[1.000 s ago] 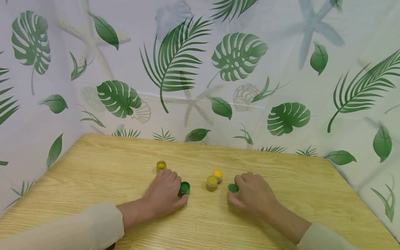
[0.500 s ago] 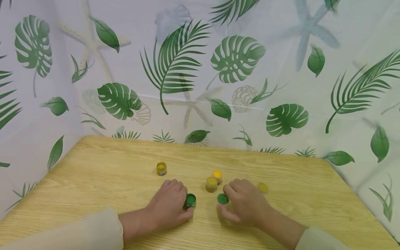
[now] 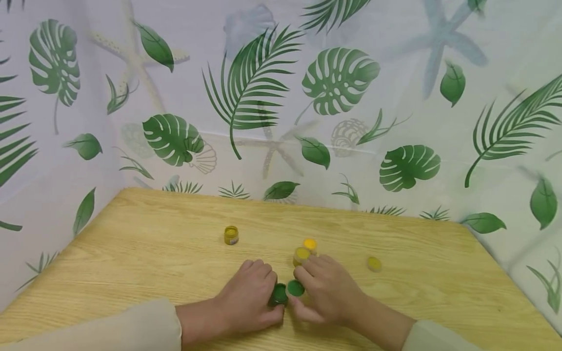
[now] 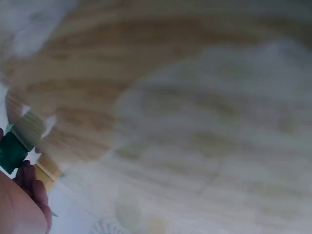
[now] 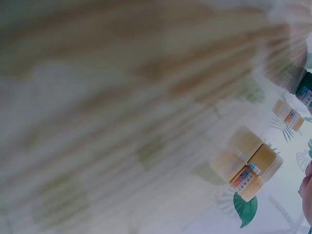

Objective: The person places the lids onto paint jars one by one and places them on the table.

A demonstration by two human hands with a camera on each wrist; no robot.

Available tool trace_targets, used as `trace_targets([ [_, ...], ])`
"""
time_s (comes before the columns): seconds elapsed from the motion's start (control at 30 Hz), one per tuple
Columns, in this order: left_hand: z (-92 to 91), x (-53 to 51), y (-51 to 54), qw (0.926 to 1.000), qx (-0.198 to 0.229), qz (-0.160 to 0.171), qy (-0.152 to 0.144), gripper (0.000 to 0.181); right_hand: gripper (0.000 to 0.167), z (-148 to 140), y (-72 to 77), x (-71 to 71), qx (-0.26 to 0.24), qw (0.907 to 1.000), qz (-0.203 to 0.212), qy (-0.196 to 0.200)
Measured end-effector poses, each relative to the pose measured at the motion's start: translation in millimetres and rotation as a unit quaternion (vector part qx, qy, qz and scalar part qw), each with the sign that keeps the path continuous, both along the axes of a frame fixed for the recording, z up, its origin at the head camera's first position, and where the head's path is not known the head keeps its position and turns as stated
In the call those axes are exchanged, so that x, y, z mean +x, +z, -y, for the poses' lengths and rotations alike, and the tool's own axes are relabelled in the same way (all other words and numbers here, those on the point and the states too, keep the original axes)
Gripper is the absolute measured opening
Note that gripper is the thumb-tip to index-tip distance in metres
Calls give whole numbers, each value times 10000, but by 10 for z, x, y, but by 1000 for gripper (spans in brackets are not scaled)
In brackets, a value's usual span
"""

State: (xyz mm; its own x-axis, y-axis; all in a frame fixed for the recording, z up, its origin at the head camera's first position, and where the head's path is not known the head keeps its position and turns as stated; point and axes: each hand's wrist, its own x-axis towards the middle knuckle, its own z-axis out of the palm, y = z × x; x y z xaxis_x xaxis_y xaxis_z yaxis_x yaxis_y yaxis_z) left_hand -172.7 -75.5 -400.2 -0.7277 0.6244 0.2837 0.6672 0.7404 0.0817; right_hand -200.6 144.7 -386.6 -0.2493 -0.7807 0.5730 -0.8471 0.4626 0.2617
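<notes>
My left hand grips a small uncapped jar of dark green paint between thumb and fingers, low over the front of the table. Right beside its mouth, my right hand pinches a round green lid, its flat face turned toward the jar. Whether lid and jar touch, I cannot tell. In the left wrist view the green jar shows at the left edge by some fingers. The right wrist view catches the same jar at its right edge, with its printed label.
Behind my right hand stand an olive-yellow jar and a brighter yellow jar, close together. An uncapped mustard-yellow jar stands farther left. A yellow lid lies to the right on the wooden table. Leaf-patterned cloth hangs behind.
Both hands have come nearer to me and toward each other, bringing the green jar and its lid side by side. The mustard jar and the yellow lid, earlier hidden wholly or partly, are uncovered.
</notes>
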Motion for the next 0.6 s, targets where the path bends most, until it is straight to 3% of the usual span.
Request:
trace_targets([
  [0.17,-10,-31,-33,9994,-97,-318,-124,34,33,61,-34,-30,106,9999,-34,44],
  [0.3,-5,-38,-22,9982,65,-567,-161,34,38,79,-48,-45,106,9999,-98,44],
  [0.47,-1,-66,-27,9914,499,-1169,-324,31,39,87,-34,-59,-117,9994,-276,177],
  [0.6,-4,-110,-47,9864,567,-1476,-452,30,38,92,-26,-65,-264,9984,-428,276],
])
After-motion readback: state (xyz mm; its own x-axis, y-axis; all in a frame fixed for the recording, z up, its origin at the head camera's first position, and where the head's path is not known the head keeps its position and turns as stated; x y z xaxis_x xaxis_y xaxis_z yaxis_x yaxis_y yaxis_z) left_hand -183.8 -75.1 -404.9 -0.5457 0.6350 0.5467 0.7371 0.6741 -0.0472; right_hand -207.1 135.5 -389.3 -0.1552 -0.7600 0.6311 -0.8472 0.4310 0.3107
